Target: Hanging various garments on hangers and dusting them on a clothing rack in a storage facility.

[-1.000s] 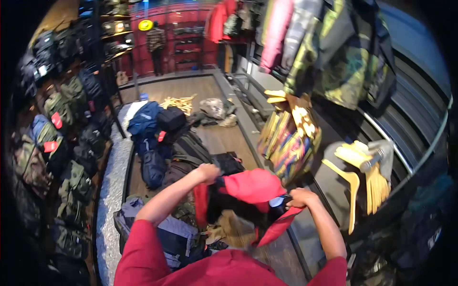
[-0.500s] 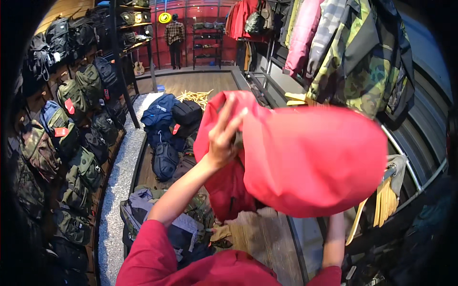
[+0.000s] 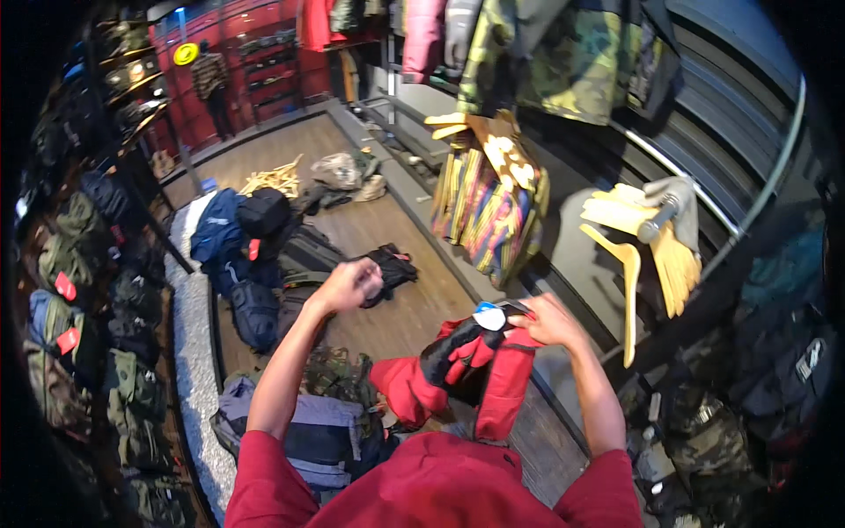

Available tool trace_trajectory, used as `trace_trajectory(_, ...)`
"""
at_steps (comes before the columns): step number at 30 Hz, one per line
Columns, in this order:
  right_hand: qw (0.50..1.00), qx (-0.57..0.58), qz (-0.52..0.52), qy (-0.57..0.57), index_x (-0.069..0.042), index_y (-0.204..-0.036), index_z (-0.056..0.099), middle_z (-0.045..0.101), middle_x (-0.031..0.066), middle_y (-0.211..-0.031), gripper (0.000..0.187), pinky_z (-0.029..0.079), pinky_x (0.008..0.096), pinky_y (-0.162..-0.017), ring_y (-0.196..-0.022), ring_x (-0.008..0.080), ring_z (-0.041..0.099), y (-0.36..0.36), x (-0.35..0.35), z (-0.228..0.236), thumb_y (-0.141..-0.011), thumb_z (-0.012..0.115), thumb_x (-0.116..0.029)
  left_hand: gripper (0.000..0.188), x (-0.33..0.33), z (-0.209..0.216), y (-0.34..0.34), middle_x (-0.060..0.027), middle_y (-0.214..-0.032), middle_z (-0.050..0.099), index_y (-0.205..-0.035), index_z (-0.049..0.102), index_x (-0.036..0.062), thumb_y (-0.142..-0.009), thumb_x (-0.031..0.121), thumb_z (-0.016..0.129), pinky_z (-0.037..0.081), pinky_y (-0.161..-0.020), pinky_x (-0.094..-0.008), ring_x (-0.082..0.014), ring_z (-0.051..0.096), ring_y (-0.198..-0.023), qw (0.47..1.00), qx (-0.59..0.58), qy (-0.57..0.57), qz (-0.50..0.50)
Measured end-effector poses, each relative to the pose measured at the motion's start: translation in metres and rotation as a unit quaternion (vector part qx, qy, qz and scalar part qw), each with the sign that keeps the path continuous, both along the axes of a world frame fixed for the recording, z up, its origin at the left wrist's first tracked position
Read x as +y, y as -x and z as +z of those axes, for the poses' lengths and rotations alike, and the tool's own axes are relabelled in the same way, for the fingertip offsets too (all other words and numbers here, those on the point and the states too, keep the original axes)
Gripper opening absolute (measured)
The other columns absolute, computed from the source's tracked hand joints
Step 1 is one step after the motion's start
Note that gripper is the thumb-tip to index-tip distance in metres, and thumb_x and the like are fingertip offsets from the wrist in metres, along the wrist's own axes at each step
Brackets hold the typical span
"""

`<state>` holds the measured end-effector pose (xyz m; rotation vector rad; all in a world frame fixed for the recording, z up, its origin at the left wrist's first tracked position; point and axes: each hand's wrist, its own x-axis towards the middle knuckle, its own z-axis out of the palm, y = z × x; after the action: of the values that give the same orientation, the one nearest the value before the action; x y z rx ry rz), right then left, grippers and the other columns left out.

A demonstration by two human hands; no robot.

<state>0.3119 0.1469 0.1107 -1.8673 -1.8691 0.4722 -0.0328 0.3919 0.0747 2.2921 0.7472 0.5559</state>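
Observation:
Below my chest hangs a red jacket (image 3: 509, 387) with dark lining and a round white-and-blue tag (image 3: 489, 317) at its upper edge. My right hand (image 3: 550, 321) is closed on that upper edge, where a dark strip shows. Away to the left, my left hand (image 3: 350, 285) is raised over the floor, its fingers loosely bent and slightly blurred, with no object visible in it. It does not touch the jacket. Under my left forearm lie grey and camouflage clothes (image 3: 330, 418).
Dark backpacks (image 3: 255, 308) lie on the wooden floor, near a pile of wooden hangers (image 3: 273, 179). On the right, more wooden hangers (image 3: 673, 268) hang from a rail. Patterned clothing (image 3: 493, 207) hangs ahead. Shelves of backpacks (image 3: 132, 396) line the left.
The red jacket has come down toward my body and hangs from my right hand. My left hand has left it and moved to the left. The view has turned right.

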Motion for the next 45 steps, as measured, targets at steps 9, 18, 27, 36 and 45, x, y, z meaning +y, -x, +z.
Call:
trace_trajectory(9,0.992,-0.052,-0.056,-0.102,0.001,-0.092,0.067,0.053,0.0227,-0.061,0.026,0.039,0.043,-0.052,-0.054,0.0391,0.051,0.002,-0.059,0.091,-0.083,0.074,-0.022,0.104,-0.165,-0.08,-0.185,-0.0232,-0.138,0.051,-0.145,0.032,0.0041,-0.063,0.032,0.09,0.041,-0.107,-0.0452,-0.0373,0.051,-0.128,0.966,-0.14,0.059,-0.207)
trace_trajectory(18,0.963,0.007,-0.222,-0.151,0.003,-0.087,0.066,0.063,0.0144,-0.069,0.015,0.047,0.0298,-0.061,-0.06,0.0158,0.057,-0.055,-0.162,0.125,-0.085,0.07,-0.011,0.054,-0.144,-0.118,-0.252,-0.0208,-0.094,0.068,-0.114,0.052,0.0071,-0.063,0.007,0.069,0.052,-0.083,-0.0486,-0.0417,0.066,-0.091,0.993,-0.094,-0.004,0.065)
trace_trajectory(27,0.943,-0.002,-0.302,-0.137,0.004,-0.086,0.066,0.058,0.0222,-0.069,0.017,0.045,0.0344,-0.057,-0.058,0.028,0.058,-0.1,-0.176,0.091,-0.082,0.072,-0.012,0.032,-0.05,-0.124,-0.252,-0.0247,-0.091,0.069,-0.101,0.068,0.002,-0.07,0.012,0.066,0.054,-0.082,-0.0477,-0.0399,0.068,-0.091,0.979,0.133,-0.046,0.145)
trace_trajectory(36,0.962,-0.058,-0.268,-0.008,0.003,-0.087,0.066,0.062,0.0252,-0.07,0.03,0.05,0.0499,-0.066,-0.074,0.0433,0.064,-0.133,-0.149,0.031,-0.079,0.075,-0.025,0.027,-0.001,-0.01,-0.258,-0.0259,-0.084,0.067,-0.092,0.067,-0.0023,-0.067,-0.001,0.06,0.053,-0.074,-0.0393,-0.0329,0.07,-0.084,0.992,-0.092,-0.087,-0.024)
trace_trajectory(45,0.955,-0.03,-0.285,-0.071,-0.004,-0.085,0.068,0.069,0.0169,-0.082,0.028,0.054,0.046,-0.073,-0.087,0.0366,0.068,-0.152,-0.127,0.003,-0.079,0.075,-0.03,0.024,-0.056,0.09,-0.3,-0.0195,-0.081,0.072,-0.097,0.07,-0.0051,-0.077,0.007,0.067,0.052,-0.073,-0.0337,-0.0185,0.07,-0.079,0.996,-0.068,-0.058,0.003)
